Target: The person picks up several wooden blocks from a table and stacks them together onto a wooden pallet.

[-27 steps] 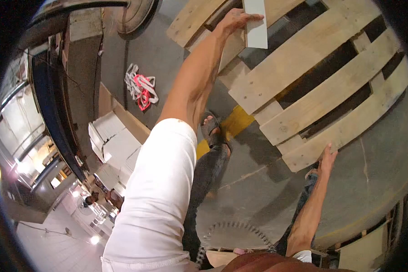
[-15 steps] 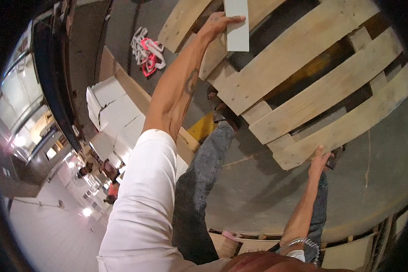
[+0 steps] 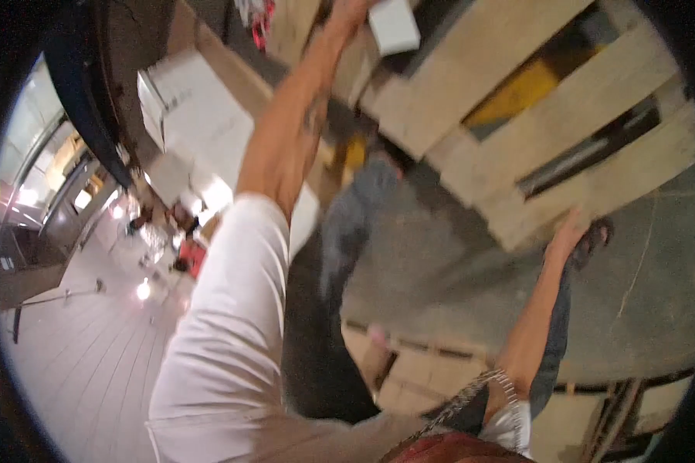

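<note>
At the top edge of the picture my left hand [image 3: 352, 11] meets a white rectangular board [image 3: 394, 28] above the far slats. The frame cuts off part of this hand, but it appears closed on the board's edge. My right hand [image 3: 568, 231] is at the near corner of a wooden pallet [image 3: 510, 228], with its fingers wrapped over the outer slat. Motion blurs both hands. Through the gaps between the slats a yellow piece [image 3: 517, 89] shows underneath.
White cartons [image 3: 201, 116] stand to the left, beside my left arm. A white and pink bundle [image 3: 256, 19] lies on the floor at the upper left. My shoe [image 3: 594, 235] is close to the pallet's corner. People [image 3: 185, 258] are visible far off at the left.
The view has shifted, so the pallet's near corner sits further right and higher. My left hand and the white board are nearer the top edge, and the board looks more tilted.
</note>
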### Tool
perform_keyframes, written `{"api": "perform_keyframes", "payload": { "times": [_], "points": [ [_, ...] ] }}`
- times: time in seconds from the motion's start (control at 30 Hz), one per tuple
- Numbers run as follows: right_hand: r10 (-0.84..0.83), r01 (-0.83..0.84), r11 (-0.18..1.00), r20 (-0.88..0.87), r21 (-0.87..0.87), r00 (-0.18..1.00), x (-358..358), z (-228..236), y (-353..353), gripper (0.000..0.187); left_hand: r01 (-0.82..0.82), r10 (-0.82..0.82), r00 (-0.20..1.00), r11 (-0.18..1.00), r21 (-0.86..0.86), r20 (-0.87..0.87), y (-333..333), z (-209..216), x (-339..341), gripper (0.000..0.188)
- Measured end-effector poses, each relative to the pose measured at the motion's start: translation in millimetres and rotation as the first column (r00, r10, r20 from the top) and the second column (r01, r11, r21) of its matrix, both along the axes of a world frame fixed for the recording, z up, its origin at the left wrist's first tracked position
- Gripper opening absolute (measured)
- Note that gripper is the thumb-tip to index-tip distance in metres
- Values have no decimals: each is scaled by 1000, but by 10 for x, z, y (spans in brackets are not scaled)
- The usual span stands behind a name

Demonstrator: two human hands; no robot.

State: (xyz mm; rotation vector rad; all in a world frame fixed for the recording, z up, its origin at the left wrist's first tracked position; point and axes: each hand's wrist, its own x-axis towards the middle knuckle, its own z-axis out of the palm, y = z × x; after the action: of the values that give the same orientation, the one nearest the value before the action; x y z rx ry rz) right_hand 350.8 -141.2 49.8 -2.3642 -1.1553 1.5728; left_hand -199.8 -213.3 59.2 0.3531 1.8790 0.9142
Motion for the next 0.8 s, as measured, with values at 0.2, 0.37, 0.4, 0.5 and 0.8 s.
{"api": "perform_keyframes", "payload": {
  "times": [0.2, 0.37, 0.4, 0.5, 0.8],
  "points": [
    [132, -176, 981, 385, 81, 913, 61, -256, -40, 96, 11, 15, 996, 952, 307, -84, 63, -744, -45, 51],
    [106, -225, 966, 595, 129, 797, -52, -343, -175, 85, -98, 114, 993, 934, 343, -27, -32, -643, 35, 40],
    [103, -240, 960, 623, 141, 776, -34, -354, -178, 82, -139, 142, 990, 928, 345, 18, -2, -754, -31, 39],
    [81, -262, 947, 651, 186, 755, 41, -412, -212, 79, 10, 19, 996, 942, 336, -85, -65, -726, 57, 33],
    [63, -253, 938, 600, 237, 797, 107, -309, -154, 82, -353, 309, 901, 930, 99, 305, -1226, 307, 1420, 67]
  ]
}}
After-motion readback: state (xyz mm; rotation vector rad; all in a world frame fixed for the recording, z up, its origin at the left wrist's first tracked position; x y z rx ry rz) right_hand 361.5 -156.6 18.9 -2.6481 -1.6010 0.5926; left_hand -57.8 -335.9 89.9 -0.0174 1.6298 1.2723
